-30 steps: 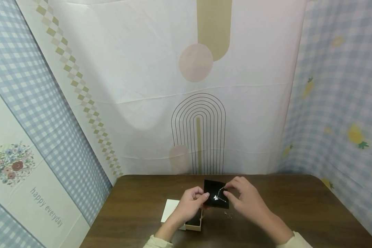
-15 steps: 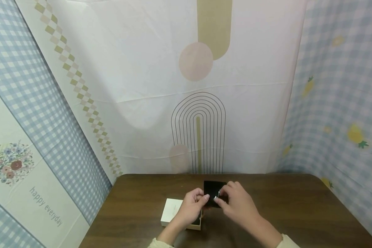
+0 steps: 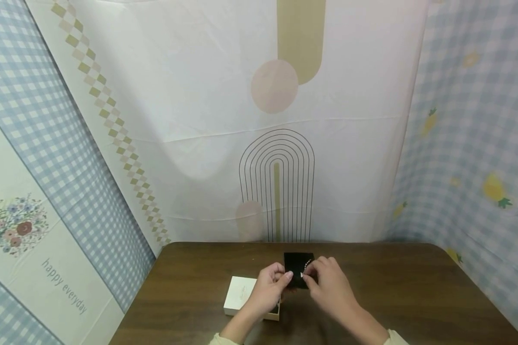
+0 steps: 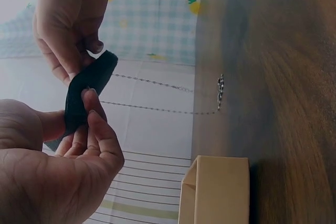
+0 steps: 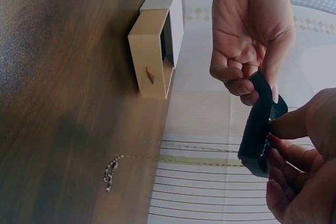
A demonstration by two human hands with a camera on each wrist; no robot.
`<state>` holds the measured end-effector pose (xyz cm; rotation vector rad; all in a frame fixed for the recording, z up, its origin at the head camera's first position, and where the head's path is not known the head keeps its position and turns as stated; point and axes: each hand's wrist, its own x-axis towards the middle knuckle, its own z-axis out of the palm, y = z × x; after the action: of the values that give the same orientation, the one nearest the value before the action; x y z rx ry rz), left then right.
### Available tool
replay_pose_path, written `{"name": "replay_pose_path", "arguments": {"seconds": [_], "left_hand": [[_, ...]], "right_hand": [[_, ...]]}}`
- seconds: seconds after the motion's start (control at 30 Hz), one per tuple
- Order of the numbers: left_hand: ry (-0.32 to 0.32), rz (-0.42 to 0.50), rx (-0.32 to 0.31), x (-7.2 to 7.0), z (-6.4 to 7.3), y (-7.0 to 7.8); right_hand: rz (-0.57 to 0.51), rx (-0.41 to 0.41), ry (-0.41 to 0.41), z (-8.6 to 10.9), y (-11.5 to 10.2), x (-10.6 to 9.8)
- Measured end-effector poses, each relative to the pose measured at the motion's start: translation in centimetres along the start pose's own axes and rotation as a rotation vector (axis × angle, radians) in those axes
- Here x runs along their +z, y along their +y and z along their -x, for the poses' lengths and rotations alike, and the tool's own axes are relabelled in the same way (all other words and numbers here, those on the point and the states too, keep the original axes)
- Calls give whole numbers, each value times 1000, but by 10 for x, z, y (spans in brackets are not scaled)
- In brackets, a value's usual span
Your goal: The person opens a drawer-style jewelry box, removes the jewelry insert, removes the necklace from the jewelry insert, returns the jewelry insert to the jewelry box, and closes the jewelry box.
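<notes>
Pale sleeve cuffs (image 3: 222, 339), two, at the lower edge of the head view; left hand (image 3: 265, 290), thumb and curled fingers gripping the left side of a black pad (image 3: 294, 263); right hand (image 3: 330, 285), thumb and finger pinching a fine chain necklace (image 4: 157, 110) against the pad's right part; the pad raised above the table, bent and tilted in both wrist views.

Necklace: silver-toned, a small white pendant (image 3: 302, 275) at the right thumb tip; part of the chain lying across the pad's face; two strands hanging below it, one running down to a small heap of links (image 5: 111, 171) that appears to lie on the tabletop.

Box, one, partly behind the left forearm; white outer cover (image 3: 239, 293) with faint printing, too small to read; tan drawer (image 5: 149, 51) partly drawn out, a small brown pull tab (image 5: 150, 75) on its front; dark interior.

Table (image 3: 190, 282), dark brown wood grain, rounded far corners; behind it, white cloth (image 3: 190, 96) with arches and circles; blue-checked cloth at either side, pineapples on the right-hand one (image 3: 462, 143).
</notes>
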<state>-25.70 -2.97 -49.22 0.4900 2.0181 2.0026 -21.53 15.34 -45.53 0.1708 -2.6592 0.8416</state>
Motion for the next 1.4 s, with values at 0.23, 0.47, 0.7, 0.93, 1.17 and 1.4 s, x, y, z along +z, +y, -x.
{"name": "replay_pose_path", "arguments": {"seconds": [0.23, 0.47, 0.7, 0.93, 1.17, 1.4], "left_hand": [[8, -13, -12, 2, 1, 1], [32, -23, -16, 1, 2, -1], [95, -49, -21, -3, 5, -5], [119, -73, -24, -8, 7, -6], [115, -42, -43, -13, 9, -8], [107, -41, -30, -19, 11, -10]], "right_hand": [[-30, 2, -6, 0, 1, -1], [-81, 17, -33, -1, 4, -2], [-176, 87, -43, -6, 11, -9], [-274, 148, -18, -10, 25, -21], [-304, 185, -7, -14, 32, -26], [-298, 183, 13, -17, 37, -31]]}}
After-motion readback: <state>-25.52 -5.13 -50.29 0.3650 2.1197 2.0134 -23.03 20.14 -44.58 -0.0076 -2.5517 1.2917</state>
